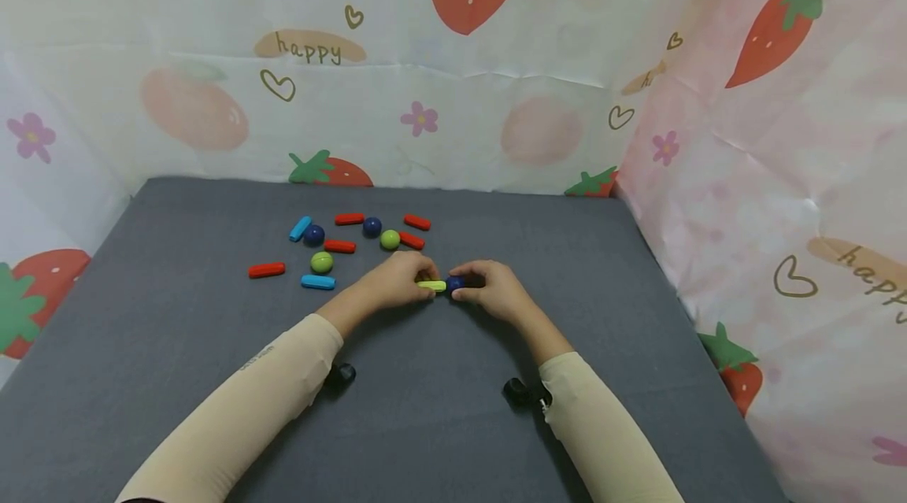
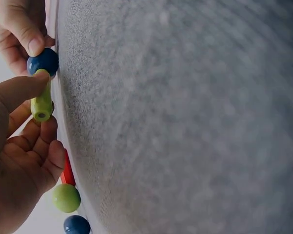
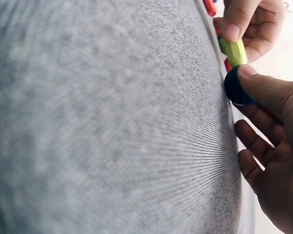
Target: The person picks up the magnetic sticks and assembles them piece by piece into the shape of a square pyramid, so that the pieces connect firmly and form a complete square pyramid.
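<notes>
My left hand (image 1: pixel 400 280) pinches a yellow-green rod (image 1: pixel 431 286) (image 2: pixel 41 103) (image 3: pixel 233 50) just above the grey mat. My right hand (image 1: pixel 489 289) pinches a dark blue ball (image 1: pixel 456 283) (image 2: pixel 43 60) (image 3: pixel 237 87), and the rod's end touches that ball. The two hands meet at the middle of the mat, fingertips nearly together.
Loose pieces lie on the grey mat (image 1: pixel 439 408) beyond the left hand: several red rods (image 1: pixel 266 270), two blue rods (image 1: pixel 318 282), two green balls (image 1: pixel 322 261) and two dark blue balls (image 1: pixel 314 234). Strawberry-print sheets wall in the back and both sides.
</notes>
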The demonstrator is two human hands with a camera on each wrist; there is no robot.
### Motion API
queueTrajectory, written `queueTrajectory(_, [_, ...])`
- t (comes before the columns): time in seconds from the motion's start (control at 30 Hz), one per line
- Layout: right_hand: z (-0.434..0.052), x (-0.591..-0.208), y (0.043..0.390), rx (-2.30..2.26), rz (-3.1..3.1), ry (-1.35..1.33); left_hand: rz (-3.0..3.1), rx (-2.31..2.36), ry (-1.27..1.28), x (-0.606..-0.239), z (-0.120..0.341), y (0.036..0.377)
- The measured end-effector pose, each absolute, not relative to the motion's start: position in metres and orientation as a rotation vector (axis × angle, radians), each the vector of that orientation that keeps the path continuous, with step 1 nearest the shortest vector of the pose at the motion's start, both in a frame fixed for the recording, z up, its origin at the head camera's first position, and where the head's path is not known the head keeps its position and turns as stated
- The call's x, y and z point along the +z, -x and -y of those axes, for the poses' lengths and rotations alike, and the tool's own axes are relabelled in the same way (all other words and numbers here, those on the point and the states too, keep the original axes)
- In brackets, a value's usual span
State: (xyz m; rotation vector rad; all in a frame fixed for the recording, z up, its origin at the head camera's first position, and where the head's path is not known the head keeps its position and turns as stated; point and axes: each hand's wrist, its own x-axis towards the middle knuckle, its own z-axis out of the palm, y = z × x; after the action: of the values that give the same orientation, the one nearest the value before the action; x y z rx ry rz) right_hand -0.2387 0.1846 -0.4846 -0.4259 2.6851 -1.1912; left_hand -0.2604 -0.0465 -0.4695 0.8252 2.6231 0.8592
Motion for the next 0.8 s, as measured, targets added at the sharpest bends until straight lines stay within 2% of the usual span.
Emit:
queueTrajectory(0.33, [-0.185,-0.486,0.239,-1.193,-2.688,0.435,-2.655,0.916,-0.824,-0.456,0.066,0.262])
queueTrajectory(0.8, [-0.186,-0.484,0.238,-1.193,-2.668,0.407,-2.772,0.947,-0.681,-0.432,0.101,0.281])
